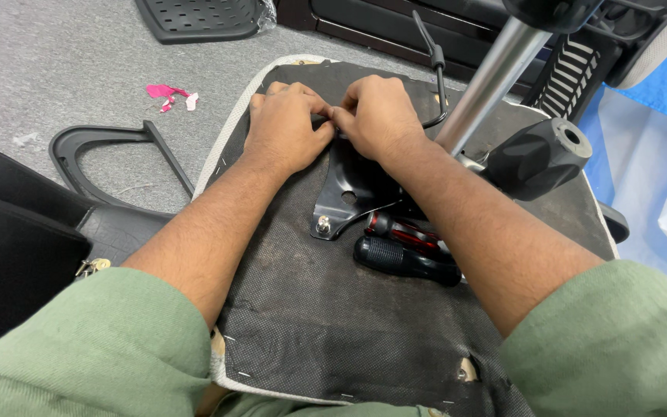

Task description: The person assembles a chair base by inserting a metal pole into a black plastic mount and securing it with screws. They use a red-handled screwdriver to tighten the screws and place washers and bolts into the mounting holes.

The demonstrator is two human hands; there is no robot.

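green sleeves (pixel 79 347) frame both hands, left (pixel 283 127) and right (pixel 380 116), pinching shut on a small part at the bracket (pixel 349 189), steadying it on the seat underside (pixel 333 324).

Office-chair repair or assembly spot: grey carpet floor (pixel 55 69), loose armrest (pixel 110 150), upturned chair seat (pixel 333 324), screwdrivers (pixel 407 251).

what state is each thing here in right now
left hand: fingers curled, pinching a small part at the plate's top edge
right hand: fingers curled, meeting the left hand's
seat: upside down, black underside up
metal plate: flat on the seat, one bolt in its lower corner
screwdrivers: lying loose on the seat, untouched
chrome post: standing up from the plate, tilted
armrest: detached, on the floor
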